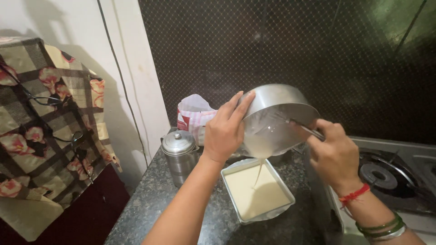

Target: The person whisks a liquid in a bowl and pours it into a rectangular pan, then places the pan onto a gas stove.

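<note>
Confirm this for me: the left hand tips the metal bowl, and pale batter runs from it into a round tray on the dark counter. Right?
Not quite. The head view shows the tray is rectangular, not round. The rest holds: the left hand tips the metal bowl, and pale batter runs into the tray on the dark counter.

Tabletop (150,213) open front-left of tin (257,190); lidded canister (180,156) & bag (193,115) block back-left, stove (386,177) blocks right.

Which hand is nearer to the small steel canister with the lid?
Left. The left hand grips the tilted bowl just right of the canister; the right hand is farther right, beyond the bowl.
</note>
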